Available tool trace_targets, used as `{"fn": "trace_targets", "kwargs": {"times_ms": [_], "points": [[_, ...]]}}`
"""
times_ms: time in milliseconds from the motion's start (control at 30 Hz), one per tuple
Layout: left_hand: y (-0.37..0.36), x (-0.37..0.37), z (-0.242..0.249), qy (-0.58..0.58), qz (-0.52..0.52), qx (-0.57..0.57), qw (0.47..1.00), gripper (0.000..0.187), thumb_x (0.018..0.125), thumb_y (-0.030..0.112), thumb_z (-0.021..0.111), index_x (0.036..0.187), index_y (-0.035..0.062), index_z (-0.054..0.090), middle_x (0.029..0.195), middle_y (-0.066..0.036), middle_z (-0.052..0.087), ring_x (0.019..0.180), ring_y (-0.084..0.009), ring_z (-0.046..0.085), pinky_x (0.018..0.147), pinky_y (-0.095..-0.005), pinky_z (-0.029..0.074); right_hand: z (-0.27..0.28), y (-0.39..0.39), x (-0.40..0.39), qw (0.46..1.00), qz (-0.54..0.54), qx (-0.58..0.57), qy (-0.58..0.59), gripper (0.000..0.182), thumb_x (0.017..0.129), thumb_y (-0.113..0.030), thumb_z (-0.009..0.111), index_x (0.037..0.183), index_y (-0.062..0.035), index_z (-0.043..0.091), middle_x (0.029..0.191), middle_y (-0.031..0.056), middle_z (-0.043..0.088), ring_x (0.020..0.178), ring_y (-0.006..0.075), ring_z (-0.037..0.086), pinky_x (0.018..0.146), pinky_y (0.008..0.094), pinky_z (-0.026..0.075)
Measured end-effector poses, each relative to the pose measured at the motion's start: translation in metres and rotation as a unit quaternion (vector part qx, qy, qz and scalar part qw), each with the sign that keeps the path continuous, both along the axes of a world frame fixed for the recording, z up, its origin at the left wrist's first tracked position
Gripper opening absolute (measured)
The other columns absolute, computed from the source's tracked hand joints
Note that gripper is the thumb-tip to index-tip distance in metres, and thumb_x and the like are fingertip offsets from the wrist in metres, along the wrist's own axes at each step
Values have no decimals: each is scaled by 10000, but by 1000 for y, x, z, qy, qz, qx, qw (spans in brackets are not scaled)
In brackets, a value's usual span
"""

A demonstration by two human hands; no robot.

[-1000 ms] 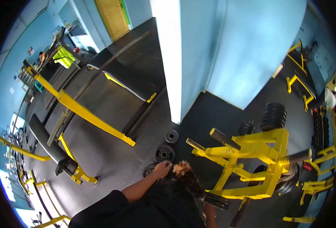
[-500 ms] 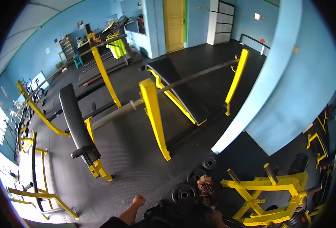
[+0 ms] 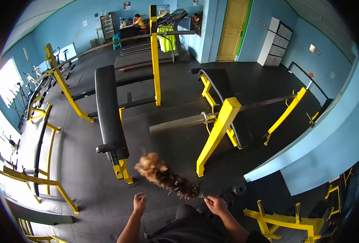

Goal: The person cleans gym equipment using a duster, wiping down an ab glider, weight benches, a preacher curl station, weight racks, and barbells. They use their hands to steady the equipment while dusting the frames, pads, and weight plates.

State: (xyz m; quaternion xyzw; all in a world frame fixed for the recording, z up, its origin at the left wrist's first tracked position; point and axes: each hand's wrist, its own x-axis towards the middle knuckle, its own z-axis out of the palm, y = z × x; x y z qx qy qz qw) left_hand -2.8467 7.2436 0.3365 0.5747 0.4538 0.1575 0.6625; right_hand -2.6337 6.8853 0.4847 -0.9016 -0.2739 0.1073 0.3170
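Observation:
My right hand (image 3: 216, 205) is closed around the handle end of a feather duster (image 3: 169, 180), whose brown, fluffy head reaches out to the left, blurred at its tip. It is held above the black floor, between a black padded bench (image 3: 107, 109) and a yellow rack post (image 3: 218, 137). My left hand (image 3: 139, 203) hangs to the left of the duster with its fingers loosely curled and nothing visible in them. Just beyond my right hand, weight plates (image 3: 239, 189) lie on the floor, partly covered by the hand and arm.
A barbell (image 3: 179, 122) rests on the yellow rack, its sleeve sticking out to the left. Another bench (image 3: 224, 101) stands behind it. A yellow plate stand (image 3: 285, 220) is at the lower right, near a blue wall (image 3: 317, 170). Farther back, a person (image 3: 139, 22) sits near a treadmill.
My right hand has raised the feather duster from beside the plates and swung it leftward in front of me. My left hand has moved slightly left and up. The view has turned left.

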Motion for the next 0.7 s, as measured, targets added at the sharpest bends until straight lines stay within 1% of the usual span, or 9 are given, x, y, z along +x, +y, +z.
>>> {"fn": "trace_targets", "kwargs": {"times_ms": [67, 133, 200, 233, 300, 433, 500, 567, 700], "points": [[15, 51, 35, -158, 9, 4, 987, 354, 873, 81, 664, 1196, 46, 523, 898, 7, 559, 803, -84, 539, 720, -237, 469, 31, 42, 17, 999, 33, 44, -3, 220, 907, -256, 657, 847, -45, 656, 717, 154, 640, 681, 338, 665, 557, 399, 482], [32, 108, 91, -207, 20, 86, 974, 387, 860, 91, 690, 1204, 52, 517, 1020, -33, 550, 902, -107, 526, 817, -264, 462, 35, 73, 36, 992, 0, 110, -55, 222, 919, -249, 644, 844, -40, 639, 719, 158, 635, 687, 341, 665, 561, 401, 482], [61, 163, 139, -120, -40, 278, 952, 452, 841, 110, 700, 1241, 54, 496, 1148, -111, 529, 1015, -190, 546, 894, -336, 460, 21, 106, 51, 971, -51, 202, -121, 225, 931, -241, 631, 840, -35, 623, 722, 161, 629, 693, 343, 664, 566, 402, 482], [74, 194, 169, -135, -56, 294, 945, 452, 841, 110, 700, 1241, 54, 496, 1148, -111, 529, 1015, -190, 546, 894, -336, 460, 11, 110, 63, 971, -127, 179, -94, 244, 948, -256, 610, 859, -29, 609, 726, 168, 626, 702, 350, 663, 573, 405, 484], [81, 251, 225, -105, -148, 619, 765, 519, 828, 167, 699, 1287, 67, 479, 1215, -186, 509, 1103, -296, 547, 926, -407, 461, -15, 113, 86, 959, -223, 160, -76, 264, 964, -271, 589, 878, -22, 595, 731, 175, 623, 710, 357, 662, 581, 408, 486], [95, 341, 271, -81, -300, 649, 694, 593, 831, 234, 687, 1344, 67, 441, 1202, -221, 544, 1106, -374, 567, 934, -455, 470, -78, 132, 120, 937, -310, 117, -108, 307, 1004, -307, 504, 855, -41, 539, 759, 194, 645, 737, 415, 649, 578, 445, 491], [106, 362, 263, -19, -463, 540, 703, 647, 852, 294, 664, 1393, 63, 396, 1169, -231, 589, 1083, -401, 597, 932, -478, 479, -99, 148, 96, 933, -342, 105, 34, 304, 1003, -301, 493, 861, -38, 541, 775, 214, 635, 776, 432, 638, 598, 444, 488], [106, 375, 261, 38, -536, 502, 677, 669, 859, 311, 654, 1408, 53, 372, 1175, -240, 597, 1091, -410, 601, 938, -488, 477, -157, 148, 57, 913, -385, 122, -52, 338, 990, -323, 490, 877, -17, 579, 824, 251, 633, 838, 433, 639, 672, 464, 496], [116, 420, 271, 88, -671, 391, 624, 727, 879, 363, 629, 1439, 24, 314, 1242, -290, 569, 1151, -432, 577, 970, -504, 460, -184, 158, 7, 850, -508, 66, 123, 375, 951, -301, 456, 896, 36, 611, 857, 264, 635, 801, 423, 636, 706, 486, 465]]}}
